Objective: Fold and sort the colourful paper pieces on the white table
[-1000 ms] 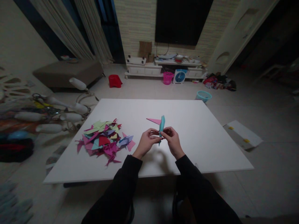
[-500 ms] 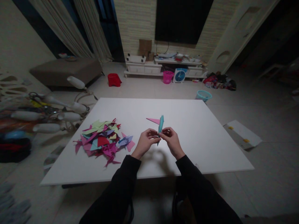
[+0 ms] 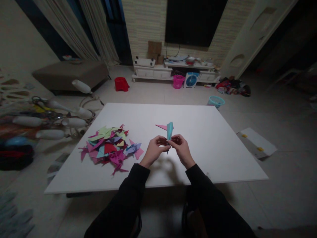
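Note:
A folded teal origami paper (image 3: 169, 130) stands upright between my two hands, above the white table (image 3: 198, 145). My left hand (image 3: 157, 148) pinches its lower part from the left. From the other side, my right hand (image 3: 180, 147) grips the same lower part, and the fingertips nearly meet. The paper's bottom end is mostly hidden by the fingers. Just behind it lies a pink folded paper piece (image 3: 161, 127), partly covered by the teal one. To the left is a pile of colourful origami cranes (image 3: 109, 148), with a lavender crane (image 3: 132, 148) at its right edge.
Lamp arms with white shades (image 3: 74, 123) stand close to the table's left edge. A teal basket (image 3: 216, 101) is on the floor past the far right corner. A white board (image 3: 259, 143) lies on the floor to the right. Beyond stand a red stool (image 3: 121, 84) and pink bin (image 3: 178, 82).
The teal paper has turned slightly in my fingers and now shows a wider, fanned upper part. Both hands stay in nearly the same place.

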`<state>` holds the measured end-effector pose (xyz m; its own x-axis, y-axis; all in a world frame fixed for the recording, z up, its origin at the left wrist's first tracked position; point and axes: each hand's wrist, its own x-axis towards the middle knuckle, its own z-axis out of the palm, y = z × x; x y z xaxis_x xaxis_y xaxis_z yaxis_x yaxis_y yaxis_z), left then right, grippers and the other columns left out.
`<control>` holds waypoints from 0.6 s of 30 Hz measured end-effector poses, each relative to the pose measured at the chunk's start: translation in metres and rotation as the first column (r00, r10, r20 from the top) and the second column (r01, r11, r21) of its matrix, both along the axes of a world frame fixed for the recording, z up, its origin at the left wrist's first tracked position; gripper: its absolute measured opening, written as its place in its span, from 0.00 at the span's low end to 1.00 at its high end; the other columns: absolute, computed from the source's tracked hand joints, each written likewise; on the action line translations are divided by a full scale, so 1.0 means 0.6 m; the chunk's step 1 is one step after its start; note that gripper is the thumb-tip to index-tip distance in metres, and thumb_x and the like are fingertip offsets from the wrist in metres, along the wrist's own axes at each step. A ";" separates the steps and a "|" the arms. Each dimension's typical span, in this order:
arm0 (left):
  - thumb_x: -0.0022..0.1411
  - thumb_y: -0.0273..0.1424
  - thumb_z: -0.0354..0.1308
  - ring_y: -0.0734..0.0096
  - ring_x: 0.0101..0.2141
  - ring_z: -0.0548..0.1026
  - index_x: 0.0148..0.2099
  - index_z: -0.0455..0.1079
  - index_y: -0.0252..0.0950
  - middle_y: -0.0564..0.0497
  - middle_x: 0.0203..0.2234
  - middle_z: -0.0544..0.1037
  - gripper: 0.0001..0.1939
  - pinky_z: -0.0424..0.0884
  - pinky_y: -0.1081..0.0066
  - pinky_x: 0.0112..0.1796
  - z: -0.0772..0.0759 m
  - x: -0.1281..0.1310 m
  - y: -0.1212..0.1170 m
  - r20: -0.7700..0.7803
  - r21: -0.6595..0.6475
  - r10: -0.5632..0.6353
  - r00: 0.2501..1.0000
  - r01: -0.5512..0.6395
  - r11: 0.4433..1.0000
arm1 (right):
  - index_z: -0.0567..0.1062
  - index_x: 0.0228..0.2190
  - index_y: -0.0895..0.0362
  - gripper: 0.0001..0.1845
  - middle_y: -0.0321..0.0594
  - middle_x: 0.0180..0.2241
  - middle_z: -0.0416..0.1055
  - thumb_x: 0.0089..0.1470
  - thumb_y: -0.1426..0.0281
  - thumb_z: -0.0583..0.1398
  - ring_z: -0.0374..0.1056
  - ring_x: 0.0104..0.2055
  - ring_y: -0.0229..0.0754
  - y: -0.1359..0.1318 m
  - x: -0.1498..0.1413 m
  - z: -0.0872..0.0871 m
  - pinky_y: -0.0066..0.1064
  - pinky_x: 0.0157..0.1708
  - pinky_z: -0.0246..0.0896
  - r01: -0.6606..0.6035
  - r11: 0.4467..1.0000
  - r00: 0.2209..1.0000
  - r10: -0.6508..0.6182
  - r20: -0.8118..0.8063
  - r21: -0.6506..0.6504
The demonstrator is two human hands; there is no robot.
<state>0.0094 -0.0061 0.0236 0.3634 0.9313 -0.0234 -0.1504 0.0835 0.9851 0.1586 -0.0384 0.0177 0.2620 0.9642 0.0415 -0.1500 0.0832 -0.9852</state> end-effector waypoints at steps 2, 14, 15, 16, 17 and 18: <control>0.43 0.28 0.73 0.68 0.35 0.78 0.38 0.69 0.33 0.49 0.31 0.79 0.21 0.76 0.66 0.40 -0.001 0.000 -0.003 0.004 -0.004 0.000 1.000 0.000 1.000 | 0.73 0.33 0.53 0.18 0.35 0.32 0.74 0.43 0.61 0.73 0.70 0.36 0.41 -0.003 -0.001 0.001 0.34 0.38 0.64 -0.004 1.000 1.000 0.004 -0.001 0.003; 0.41 0.30 0.76 0.70 0.33 0.77 0.38 0.70 0.32 0.50 0.32 0.78 0.23 0.75 0.67 0.39 0.001 -0.003 0.005 -0.013 -0.019 0.030 0.999 -0.030 0.999 | 0.72 0.33 0.54 0.21 0.34 0.32 0.72 0.41 0.62 0.74 0.68 0.31 0.38 0.004 0.000 0.005 0.31 0.32 0.62 0.008 0.999 1.000 -0.008 -0.008 -0.039; 0.40 0.30 0.76 0.70 0.33 0.77 0.38 0.70 0.32 0.50 0.32 0.78 0.23 0.75 0.67 0.38 0.000 -0.002 0.007 -0.012 -0.024 0.033 0.999 -0.033 0.999 | 0.72 0.34 0.54 0.22 0.33 0.31 0.72 0.40 0.62 0.74 0.68 0.31 0.38 0.005 0.000 0.005 0.31 0.32 0.62 0.012 0.999 1.000 -0.013 -0.019 -0.038; 0.40 0.31 0.76 0.70 0.33 0.77 0.38 0.70 0.32 0.50 0.32 0.78 0.23 0.75 0.68 0.38 -0.001 -0.001 0.008 -0.010 -0.027 0.037 0.999 -0.037 0.999 | 0.71 0.35 0.53 0.23 0.33 0.31 0.72 0.40 0.63 0.74 0.68 0.31 0.38 0.006 0.001 0.004 0.30 0.32 0.62 0.015 0.999 0.999 -0.017 -0.034 -0.036; 0.40 0.31 0.76 0.70 0.34 0.77 0.38 0.70 0.32 0.50 0.32 0.78 0.23 0.75 0.68 0.37 -0.002 0.000 0.009 -0.007 -0.029 0.041 0.999 -0.041 0.999 | 0.71 0.36 0.53 0.23 0.32 0.30 0.71 0.40 0.63 0.74 0.68 0.30 0.37 0.007 0.001 0.004 0.30 0.31 0.62 0.020 0.999 0.998 -0.022 -0.050 -0.035; 0.40 0.31 0.76 0.70 0.34 0.77 0.38 0.70 0.32 0.50 0.32 0.78 0.23 0.75 0.69 0.37 -0.003 0.001 0.010 -0.004 -0.029 0.047 0.999 -0.047 0.998 | 0.71 0.36 0.53 0.24 0.31 0.29 0.71 0.39 0.64 0.74 0.67 0.30 0.37 0.008 0.002 0.003 0.30 0.31 0.61 0.023 0.999 0.997 -0.025 -0.067 -0.038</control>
<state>0.0097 -0.0003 0.0221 0.3193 0.9462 -0.0520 -0.1513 0.1051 0.9829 0.1598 -0.0339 0.0198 0.2858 0.9582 -0.0123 -0.2145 0.0514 -0.9754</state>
